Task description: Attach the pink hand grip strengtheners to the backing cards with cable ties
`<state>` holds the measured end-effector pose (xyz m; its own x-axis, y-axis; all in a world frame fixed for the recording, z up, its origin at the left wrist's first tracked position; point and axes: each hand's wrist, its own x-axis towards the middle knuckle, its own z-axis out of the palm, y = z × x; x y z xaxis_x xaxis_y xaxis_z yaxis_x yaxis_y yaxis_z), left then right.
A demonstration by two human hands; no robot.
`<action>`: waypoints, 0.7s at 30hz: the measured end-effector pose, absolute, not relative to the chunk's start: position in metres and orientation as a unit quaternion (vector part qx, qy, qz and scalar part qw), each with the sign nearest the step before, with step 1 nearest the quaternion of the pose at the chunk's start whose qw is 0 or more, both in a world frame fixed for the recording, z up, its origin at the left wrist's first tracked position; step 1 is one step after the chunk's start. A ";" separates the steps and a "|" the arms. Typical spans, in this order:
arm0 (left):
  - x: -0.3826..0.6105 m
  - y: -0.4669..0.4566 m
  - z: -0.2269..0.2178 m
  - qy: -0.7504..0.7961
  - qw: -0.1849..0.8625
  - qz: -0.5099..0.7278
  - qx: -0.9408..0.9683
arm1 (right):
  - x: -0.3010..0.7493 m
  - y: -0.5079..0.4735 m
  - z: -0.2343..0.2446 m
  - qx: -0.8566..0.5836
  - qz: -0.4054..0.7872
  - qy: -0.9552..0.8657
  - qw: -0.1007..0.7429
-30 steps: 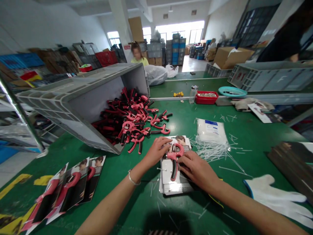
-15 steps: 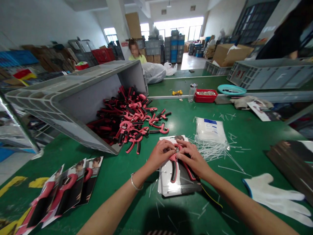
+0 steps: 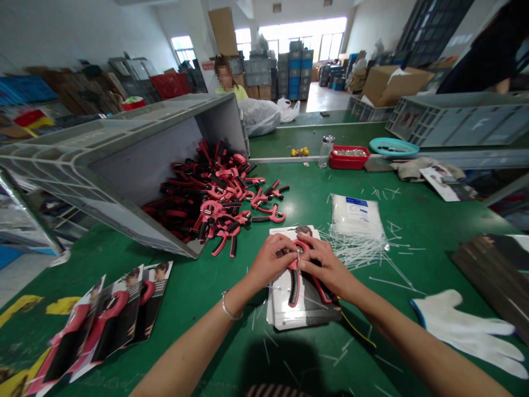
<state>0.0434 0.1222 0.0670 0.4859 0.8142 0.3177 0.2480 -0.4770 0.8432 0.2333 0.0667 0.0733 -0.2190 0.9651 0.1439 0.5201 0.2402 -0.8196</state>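
Note:
My left hand (image 3: 278, 258) and my right hand (image 3: 324, 263) meet with pinched fingers at the head of red pliers with black grips (image 3: 294, 285). A small pale thing shows between the fingertips, perhaps a cable tie; the fingers partly hide it. The pliers lie handles toward me on a stack of printed cards (image 3: 285, 317). To the right of the cards, thin white cable ties (image 3: 355, 251) spill from a clear plastic bag (image 3: 356, 215). A heap of similar red pliers (image 3: 223, 193) pours out of a tipped grey crate (image 3: 136, 165) at the left.
Carded pliers (image 3: 109, 320) lie at the front left. A white glove (image 3: 467, 328) and a stack of dark cards (image 3: 491, 270) are on the right. Farther back stand a glass jar (image 3: 326, 151), a red tray (image 3: 349, 159) and a turquoise dish (image 3: 394, 146). Two other people are beyond the table.
The camera view has shifted slightly. My hands stay at the head of the pliers, with only small finger movement.

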 end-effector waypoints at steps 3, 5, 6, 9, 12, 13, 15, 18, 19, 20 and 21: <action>0.043 0.119 0.068 0.335 0.373 0.374 0.780 | 0.234 0.068 0.071 -0.522 0.325 -0.707 0.349; 0.041 0.118 0.071 0.314 0.374 0.366 0.792 | 0.234 0.069 0.069 -0.521 0.321 -0.701 0.366; 0.039 0.118 0.074 0.301 0.380 0.357 0.798 | 0.234 0.069 0.068 -0.520 0.318 -0.699 0.374; 0.036 0.120 0.084 0.297 0.437 0.323 0.785 | 0.234 0.069 0.068 -0.517 0.306 -0.708 0.371; 0.040 0.119 0.094 0.331 0.455 0.317 0.763 | 0.232 0.067 0.068 -0.512 0.290 -0.721 0.365; 0.042 0.116 0.096 0.341 0.426 0.325 0.773 | 0.230 0.066 0.068 -0.514 0.282 -0.720 0.372; 0.049 0.104 0.098 0.352 0.321 0.342 0.810 | 0.227 0.065 0.067 -0.523 0.261 -0.711 0.390; 0.055 0.075 0.092 0.332 0.167 0.329 0.868 | 0.223 0.064 0.064 -0.528 0.222 -0.713 0.405; 0.055 0.066 0.089 0.308 0.132 0.310 0.890 | 0.222 0.065 0.063 -0.524 0.212 -0.718 0.406; 0.053 0.058 0.087 0.280 0.106 0.284 0.911 | 0.222 0.067 0.061 -0.519 0.205 -0.724 0.405; 0.051 0.053 0.084 0.255 0.088 0.257 0.928 | 0.222 0.069 0.059 -0.515 0.200 -0.729 0.403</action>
<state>0.0513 0.0527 0.0844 0.7377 0.5190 0.4317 0.4289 -0.8542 0.2940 0.2216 0.0690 0.0595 -0.1444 0.9127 0.3822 0.5895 0.3896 -0.7076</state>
